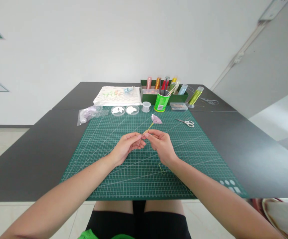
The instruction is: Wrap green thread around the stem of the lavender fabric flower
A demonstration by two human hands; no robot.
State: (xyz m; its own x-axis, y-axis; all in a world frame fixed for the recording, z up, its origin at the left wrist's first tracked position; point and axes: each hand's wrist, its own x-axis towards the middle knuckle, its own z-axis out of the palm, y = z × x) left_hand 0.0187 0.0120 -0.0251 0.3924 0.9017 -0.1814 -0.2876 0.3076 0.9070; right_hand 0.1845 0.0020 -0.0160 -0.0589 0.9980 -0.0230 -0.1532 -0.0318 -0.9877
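Above the green cutting mat (pixel 104 179), both hands meet on the thin yellow-green stem of a pale purple artificial flower (pixel 156 119). The flower head points away from me and to the right. My right hand (pixel 160 142) pinches the stem between thumb and forefinger. My left hand (pixel 131 144) is closed at the stem's lower end, its thumb and forefinger pressed together. A small pinkish piece shows faintly by the left fingers; what it is I cannot tell. A loose thread (pixel 161 169) lies on the mat below my right wrist.
White-handled scissors (pixel 189 123) lie to the right. Along the back stand a green can (pixel 160 102) of tools, a green box (pixel 146 98) with thread spools, a yellow-green spool (pixel 196 96), a clear case (pixel 178 106), dishes (pixel 118 114) of white pieces, a plastic bag (pixel 89 114) and papers (pixel 114 99).
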